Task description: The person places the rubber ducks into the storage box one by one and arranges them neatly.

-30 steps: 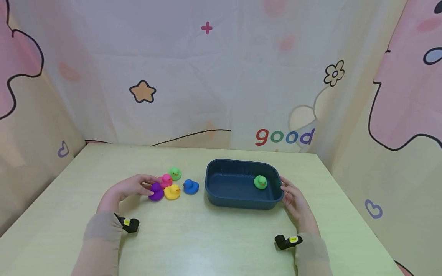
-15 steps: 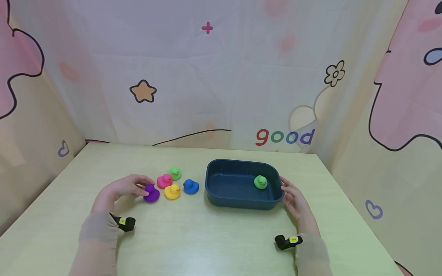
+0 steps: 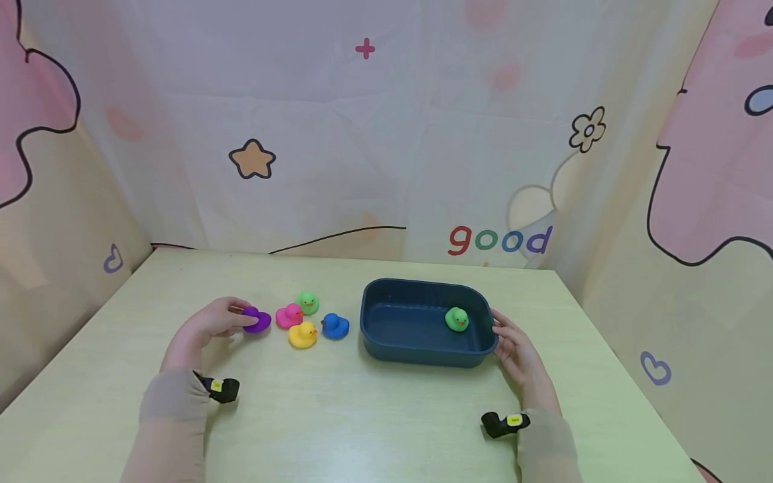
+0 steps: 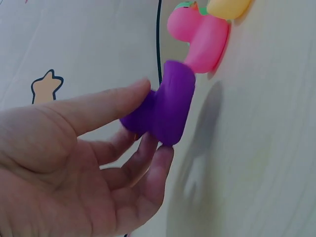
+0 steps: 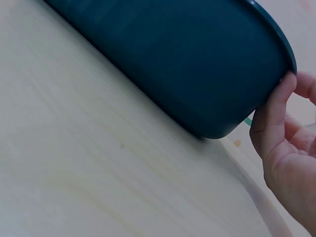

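My left hand (image 3: 214,318) pinches a purple rubber duck (image 3: 258,320) between thumb and fingers. In the left wrist view the purple duck (image 4: 173,103) is tipped and held off the table, its shadow falling on the surface. Just right of it are a pink duck (image 3: 288,316), a green duck (image 3: 308,302), a yellow duck (image 3: 302,335) and a blue duck (image 3: 335,327). My right hand (image 3: 516,349) touches the right end of a dark blue bin (image 3: 398,353), fingers against its outer wall below the rim (image 5: 291,59). Another green duck (image 3: 457,320) sits inside the bin.
The pale wooden table (image 3: 362,422) runs back to a printed cloth backdrop (image 3: 314,121), with cloth at both sides too. A black wrist camera (image 3: 222,390) is strapped to the left sleeve, another wrist camera (image 3: 504,424) to the right.
My left hand has drawn the purple duck leftward, away from the pink and yellow ducks, then raised and tipped it. My right hand and the bin have stayed put.
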`<state>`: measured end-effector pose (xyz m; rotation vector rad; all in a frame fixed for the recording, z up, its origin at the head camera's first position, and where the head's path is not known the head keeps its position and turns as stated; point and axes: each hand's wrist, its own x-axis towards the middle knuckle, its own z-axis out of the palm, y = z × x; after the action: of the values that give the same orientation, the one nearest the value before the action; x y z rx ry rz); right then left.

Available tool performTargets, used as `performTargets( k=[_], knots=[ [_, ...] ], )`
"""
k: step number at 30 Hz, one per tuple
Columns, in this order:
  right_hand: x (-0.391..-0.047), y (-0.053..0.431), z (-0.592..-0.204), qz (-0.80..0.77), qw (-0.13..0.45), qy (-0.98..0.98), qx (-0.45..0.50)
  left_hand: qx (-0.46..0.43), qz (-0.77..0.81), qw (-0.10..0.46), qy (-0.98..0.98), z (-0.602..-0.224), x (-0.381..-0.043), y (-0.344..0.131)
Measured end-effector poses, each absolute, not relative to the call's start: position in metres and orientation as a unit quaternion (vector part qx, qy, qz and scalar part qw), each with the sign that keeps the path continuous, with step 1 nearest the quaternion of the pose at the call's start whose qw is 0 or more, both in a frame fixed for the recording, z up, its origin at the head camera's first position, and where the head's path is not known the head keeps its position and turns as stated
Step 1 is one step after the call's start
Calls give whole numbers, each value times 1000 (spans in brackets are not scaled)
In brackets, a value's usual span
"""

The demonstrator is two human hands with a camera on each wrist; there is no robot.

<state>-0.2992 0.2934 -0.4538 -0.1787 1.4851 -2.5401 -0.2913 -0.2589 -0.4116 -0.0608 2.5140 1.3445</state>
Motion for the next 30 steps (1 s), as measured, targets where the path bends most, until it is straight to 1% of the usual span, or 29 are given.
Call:
performTargets(
  k=[6,11,23,30],
  knots=[
    [-299,293,-451,-858,103,500,-56,-82,473,127,868,-411,-292,-250],
    [-299,294,-450,-859,105,499,-52,-105,476,131,863,-415,-296,-243],
    [-300,294,-451,-858,99,501,-46,-128,446,144,874,-419,-300,-239],
    [-299,293,-451,-857,97,504,-53,-96,425,147,888,-422,-301,-244]
  ],
)
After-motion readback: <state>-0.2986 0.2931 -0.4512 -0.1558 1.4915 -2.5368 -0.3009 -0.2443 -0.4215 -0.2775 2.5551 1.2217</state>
